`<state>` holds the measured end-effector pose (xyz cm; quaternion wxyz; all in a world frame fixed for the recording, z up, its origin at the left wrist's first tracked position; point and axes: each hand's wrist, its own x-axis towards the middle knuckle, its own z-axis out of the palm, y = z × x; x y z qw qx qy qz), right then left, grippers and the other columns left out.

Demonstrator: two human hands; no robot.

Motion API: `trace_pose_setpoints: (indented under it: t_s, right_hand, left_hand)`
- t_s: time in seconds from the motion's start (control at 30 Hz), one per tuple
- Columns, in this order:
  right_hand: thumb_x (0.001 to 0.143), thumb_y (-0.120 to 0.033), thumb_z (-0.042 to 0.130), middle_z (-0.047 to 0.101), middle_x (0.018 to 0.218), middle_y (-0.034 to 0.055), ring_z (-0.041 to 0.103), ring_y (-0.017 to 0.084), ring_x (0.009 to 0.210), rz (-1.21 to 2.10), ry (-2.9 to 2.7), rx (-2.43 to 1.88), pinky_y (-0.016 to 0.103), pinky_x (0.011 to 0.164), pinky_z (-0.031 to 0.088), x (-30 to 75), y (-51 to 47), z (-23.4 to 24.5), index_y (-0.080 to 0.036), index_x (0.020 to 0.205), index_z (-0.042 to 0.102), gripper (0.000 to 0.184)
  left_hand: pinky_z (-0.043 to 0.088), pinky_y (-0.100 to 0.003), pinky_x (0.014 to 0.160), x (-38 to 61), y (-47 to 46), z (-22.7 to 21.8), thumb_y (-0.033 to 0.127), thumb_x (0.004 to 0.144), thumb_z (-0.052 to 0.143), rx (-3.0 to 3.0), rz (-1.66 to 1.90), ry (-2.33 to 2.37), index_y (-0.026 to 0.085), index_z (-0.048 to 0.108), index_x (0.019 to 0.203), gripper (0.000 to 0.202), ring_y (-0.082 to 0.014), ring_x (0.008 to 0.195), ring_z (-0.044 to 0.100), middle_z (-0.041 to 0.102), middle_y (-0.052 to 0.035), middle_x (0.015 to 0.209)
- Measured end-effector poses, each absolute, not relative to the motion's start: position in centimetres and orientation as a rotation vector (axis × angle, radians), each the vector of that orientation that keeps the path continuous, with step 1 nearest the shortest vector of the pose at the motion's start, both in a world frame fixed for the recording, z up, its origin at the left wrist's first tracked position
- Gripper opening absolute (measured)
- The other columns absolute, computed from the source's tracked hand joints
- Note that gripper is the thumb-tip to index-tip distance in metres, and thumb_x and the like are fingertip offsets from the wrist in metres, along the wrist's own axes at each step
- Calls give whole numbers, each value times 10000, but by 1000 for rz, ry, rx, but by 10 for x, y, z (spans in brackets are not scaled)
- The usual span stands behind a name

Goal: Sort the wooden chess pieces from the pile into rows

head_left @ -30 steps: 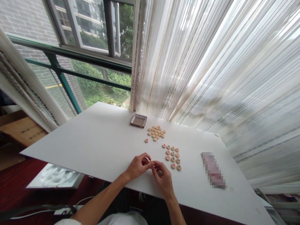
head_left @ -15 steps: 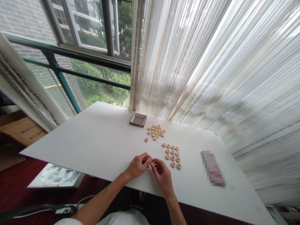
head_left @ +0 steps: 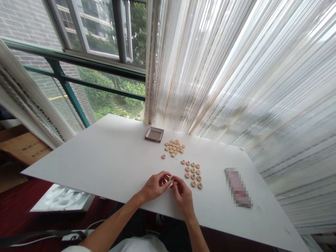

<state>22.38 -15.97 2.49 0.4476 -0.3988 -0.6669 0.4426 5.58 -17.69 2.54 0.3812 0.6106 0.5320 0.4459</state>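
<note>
Both my hands meet near the front edge of the white table [head_left: 110,157]. My left hand [head_left: 155,185] and my right hand [head_left: 183,195] pinch one small round wooden game piece [head_left: 171,179] between their fingertips, its marked face turned up. Just right of the hands lie several face-up pieces in rows [head_left: 193,172]. Farther back sits a cluster of several blank-side-up pieces [head_left: 174,147], with one single piece [head_left: 163,156] to its left.
A small shallow brown box [head_left: 154,134] stands behind the pieces. A blurred pink flat object [head_left: 238,187] lies at the table's right. Striped curtains hang behind and to the right; a window with a green rail is at the left.
The piece between my fingers has turned from edge-on to face up. My hands have stayed in the same spot on the table.
</note>
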Motion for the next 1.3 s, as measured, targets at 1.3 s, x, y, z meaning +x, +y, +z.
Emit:
trace_pose_setpoints:
  t_s: [1.3]
  right_hand:
    - [940,-326,546,703,980,73,678,194,845,1140,-1626,-1008,291,764,553,225,-161,21,-197,1082,620,205]
  left_hand:
    - [501,-226,657,57,-182,31,290,877,602,1653,1127,1355,209,623,1053,195,-134,717,655,731,-7,863]
